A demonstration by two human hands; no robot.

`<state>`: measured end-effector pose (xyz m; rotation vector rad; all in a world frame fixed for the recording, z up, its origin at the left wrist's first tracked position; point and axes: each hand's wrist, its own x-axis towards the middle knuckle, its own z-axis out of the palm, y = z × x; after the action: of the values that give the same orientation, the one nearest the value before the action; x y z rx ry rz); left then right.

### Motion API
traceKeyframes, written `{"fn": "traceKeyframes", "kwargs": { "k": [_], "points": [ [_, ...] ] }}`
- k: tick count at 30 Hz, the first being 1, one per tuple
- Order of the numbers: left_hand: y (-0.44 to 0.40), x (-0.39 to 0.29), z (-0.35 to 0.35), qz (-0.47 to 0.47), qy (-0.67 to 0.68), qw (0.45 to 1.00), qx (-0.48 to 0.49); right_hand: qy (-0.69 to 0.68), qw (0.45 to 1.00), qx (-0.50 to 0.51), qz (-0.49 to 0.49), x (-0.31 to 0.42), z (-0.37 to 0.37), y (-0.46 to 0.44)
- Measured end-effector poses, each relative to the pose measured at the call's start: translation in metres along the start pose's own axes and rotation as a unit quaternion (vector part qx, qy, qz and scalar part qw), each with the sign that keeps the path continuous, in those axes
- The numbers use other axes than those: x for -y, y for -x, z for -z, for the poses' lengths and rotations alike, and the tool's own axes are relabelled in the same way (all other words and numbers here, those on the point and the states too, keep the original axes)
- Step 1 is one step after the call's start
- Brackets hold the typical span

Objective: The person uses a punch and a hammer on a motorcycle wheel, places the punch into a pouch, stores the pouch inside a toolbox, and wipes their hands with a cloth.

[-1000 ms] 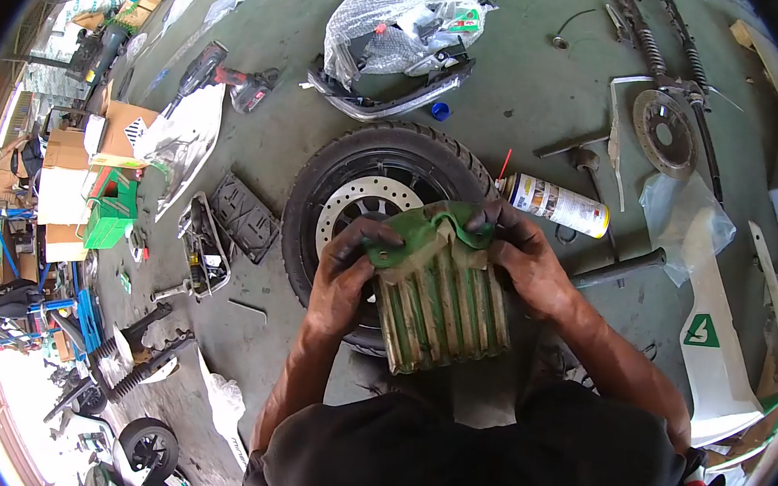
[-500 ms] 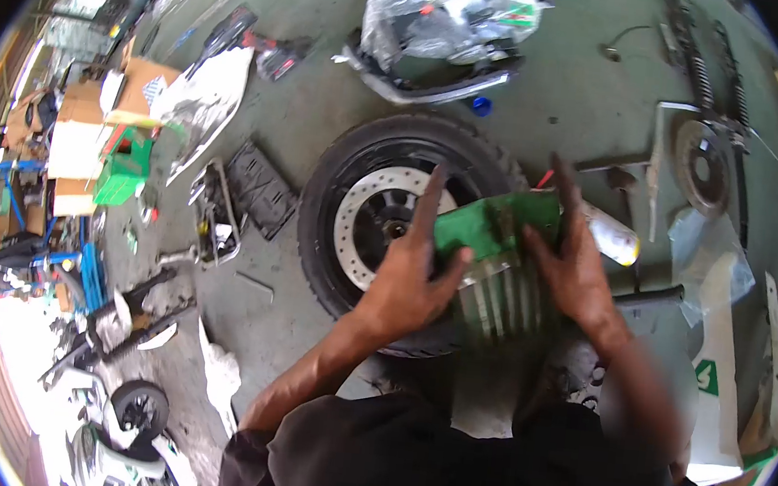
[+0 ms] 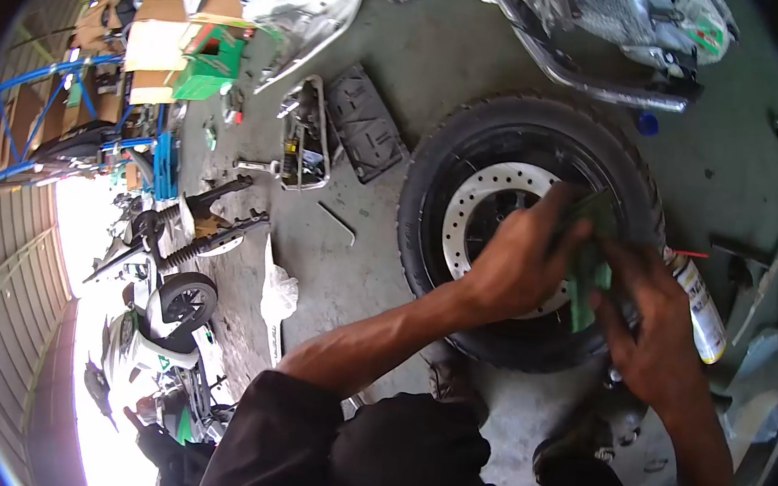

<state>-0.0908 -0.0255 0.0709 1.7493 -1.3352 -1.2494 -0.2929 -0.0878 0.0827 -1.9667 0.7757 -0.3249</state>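
Note:
My left hand [image 3: 524, 254] and my right hand [image 3: 652, 329] are closed on a flat green package [image 3: 582, 304], one on each side. It is tilted nearly edge-on and partly covered by my fingers, with some blur, so its contents do not show. Below them a motorcycle wheel lies flat on the floor, with a black tyre [image 3: 432, 182] and a drilled silver brake disc [image 3: 455, 235]. Just beyond my right hand lies a white spray can [image 3: 705, 320] with a red straw and a yellow rim.
Left of the wheel are a black plastic tray [image 3: 363, 123], a metal frame holding small parts [image 3: 305, 141] and a hex key [image 3: 337, 222]. Plastic-wrapped parts [image 3: 616, 21] lie beyond it. A green box [image 3: 209, 66] and a partly dismantled motorcycle [image 3: 165, 334] are farther left.
My view has swung left, so the floor items appear farther right. The green package has turned from showing its broad face to nearly edge-on, and my hands have closed in around it.

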Motion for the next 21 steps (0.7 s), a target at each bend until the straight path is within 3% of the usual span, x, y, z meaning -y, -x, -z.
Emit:
{"fn": "traceKeyframes", "kwargs": {
  "k": [2,4,5,6,7,8,9,11,12,15,17,18,19,20,21],
  "points": [
    [0.018,-0.006,0.006,-0.026,0.069,0.997,0.013,0.001,1.000,-0.024,-0.018,-0.004,0.007,-0.005],
    [0.051,-0.033,0.021,-0.005,0.139,0.990,0.024,-0.163,0.978,0.075,-0.110,0.014,0.015,0.001],
    [0.066,-0.048,0.027,-0.007,0.165,0.986,0.018,-0.250,0.948,0.126,-0.153,0.028,0.016,0.005],
    [0.082,-0.065,0.031,-0.005,0.191,0.982,0.010,-0.301,0.890,0.223,-0.260,0.048,0.028,0.009],
    [0.100,-0.083,0.039,-0.006,0.216,0.976,0.001,-0.363,0.856,0.242,-0.277,0.065,0.026,0.017],
    [0.121,-0.102,0.049,0.076,0.276,0.958,0.030,-0.416,0.821,0.257,-0.296,0.083,0.027,0.025],
    [0.142,-0.118,0.058,0.051,0.168,0.984,-0.006,-0.462,0.784,0.269,-0.316,0.103,0.031,0.034],
    [0.180,-0.150,0.075,-0.005,-0.057,0.996,-0.072,-0.371,0.842,0.255,-0.297,0.148,0.047,0.048],
    [0.202,-0.168,0.088,0.001,-0.094,0.986,-0.135,-0.325,0.871,0.244,-0.277,0.171,0.056,0.054],
    [0.292,-0.220,0.122,0.205,-0.040,0.971,-0.115,-0.177,0.903,0.321,-0.223,0.217,0.094,0.076],
    [0.359,-0.263,0.132,0.321,-0.007,0.944,-0.078,-0.105,0.921,0.307,-0.216,0.234,0.120,0.111],
    [0.391,-0.286,0.134,0.331,-0.020,0.941,-0.064,-0.071,0.900,0.335,-0.270,0.256,0.140,0.115],
    [0.420,-0.312,0.136,0.337,-0.034,0.939,-0.051,-0.022,0.929,0.294,-0.225,0.232,0.153,0.156],
    [0.446,-0.342,0.139,0.339,-0.053,0.938,-0.059,-0.004,0.895,0.319,-0.312,0.263,0.174,0.156],
    [0.470,-0.370,0.141,0.341,-0.069,0.935,-0.067,0.038,0.913,0.297,-0.276,0.258,0.191,0.182]
  ]
}}
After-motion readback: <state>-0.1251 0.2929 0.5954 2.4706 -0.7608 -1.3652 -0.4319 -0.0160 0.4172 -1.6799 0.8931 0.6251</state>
